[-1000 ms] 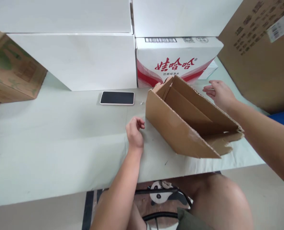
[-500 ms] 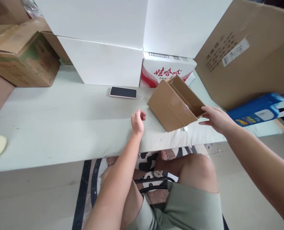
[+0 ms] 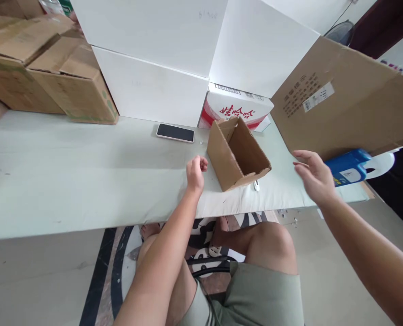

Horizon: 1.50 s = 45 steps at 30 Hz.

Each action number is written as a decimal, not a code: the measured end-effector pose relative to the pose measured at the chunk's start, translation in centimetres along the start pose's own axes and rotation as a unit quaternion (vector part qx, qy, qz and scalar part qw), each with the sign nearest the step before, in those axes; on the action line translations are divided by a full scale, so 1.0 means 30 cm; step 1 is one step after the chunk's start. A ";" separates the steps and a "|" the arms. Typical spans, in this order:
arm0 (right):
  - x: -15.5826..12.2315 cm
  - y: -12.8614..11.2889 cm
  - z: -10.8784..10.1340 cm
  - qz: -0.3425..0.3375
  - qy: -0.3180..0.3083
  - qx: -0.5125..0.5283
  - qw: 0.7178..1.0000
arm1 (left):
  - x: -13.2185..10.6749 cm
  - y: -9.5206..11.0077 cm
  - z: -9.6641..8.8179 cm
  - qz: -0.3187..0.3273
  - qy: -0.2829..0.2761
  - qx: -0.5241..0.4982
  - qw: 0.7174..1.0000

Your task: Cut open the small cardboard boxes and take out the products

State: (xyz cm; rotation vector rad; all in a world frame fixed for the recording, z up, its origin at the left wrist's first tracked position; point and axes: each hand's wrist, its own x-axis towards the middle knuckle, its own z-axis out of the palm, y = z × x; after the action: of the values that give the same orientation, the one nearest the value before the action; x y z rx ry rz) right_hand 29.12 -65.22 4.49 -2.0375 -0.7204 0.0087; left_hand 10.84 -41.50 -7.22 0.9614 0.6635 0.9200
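A small open brown cardboard box (image 3: 237, 153) lies on its side on the pale table (image 3: 86, 167), its opening facing right and toward me. My left hand (image 3: 195, 173) rests on the table just left of the box, fingers curled in a loose fist with nothing visible in it. My right hand (image 3: 314, 176) hovers open to the right of the box, fingers spread and apart from it, close to a blue package (image 3: 348, 167). A tiny white object (image 3: 256, 185) lies by the box's near corner.
A dark phone (image 3: 175, 132) lies flat behind my left hand. White boxes (image 3: 154, 86) and a red-printed carton (image 3: 237, 107) line the back. Brown cartons (image 3: 69, 90) stand at back left. A large brown cardboard sheet (image 3: 340, 104) leans at right.
My right hand has let go of the brown box and drawn back to the right. The box now lies freely on the table. The view pulled back; my left hand barely moved.
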 end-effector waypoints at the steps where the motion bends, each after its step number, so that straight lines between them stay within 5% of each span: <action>1: -0.023 -0.024 0.020 -0.080 -0.043 -0.045 0.995 | 0.001 0.000 0.006 0.001 -0.006 0.001 1.000; 3: -0.068 -0.066 0.065 -0.278 -0.115 -0.156 0.941 | 0.001 0.001 0.016 0.005 -0.020 0.003 1.000; 5: -0.105 -0.096 0.110 -0.433 -0.134 -0.252 0.855 | 0.000 0.000 0.025 0.008 -0.033 0.007 0.999; 7: -0.125 -0.111 0.151 -0.482 -0.121 -0.311 0.810 | -0.001 -0.002 0.031 0.009 -0.043 0.012 0.999; 11: -0.111 -0.097 0.192 -0.476 -0.113 -0.392 0.779 | -0.001 -0.009 0.038 0.007 -0.052 0.018 0.998; 15: -0.071 -0.046 0.139 -0.397 -0.064 -0.407 0.820 | 0.001 -0.016 0.039 -0.005 -0.048 0.018 0.999; 19: -0.030 -0.010 -0.002 -0.236 0.033 -0.406 0.882 | 0.006 -0.023 0.036 -0.018 -0.040 0.016 0.999; 26: 0.095 0.088 -0.196 -0.104 0.102 -0.472 0.869 | 0.009 -0.029 0.038 -0.028 -0.039 0.024 0.999; 34: 0.253 0.236 -0.111 -0.071 0.005 -0.479 0.875 | 0.005 -0.035 0.050 -0.034 -0.054 0.037 0.997; 45: 0.442 0.335 0.002 -0.046 0.007 -0.444 0.895 | 0.039 -0.046 0.033 -0.033 -0.043 0.062 0.997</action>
State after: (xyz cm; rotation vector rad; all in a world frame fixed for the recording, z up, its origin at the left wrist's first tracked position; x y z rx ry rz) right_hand 44.96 -62.49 0.16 -2.8555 -0.9097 -0.4711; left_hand 12.68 -41.24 -8.12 1.0774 0.6822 0.7825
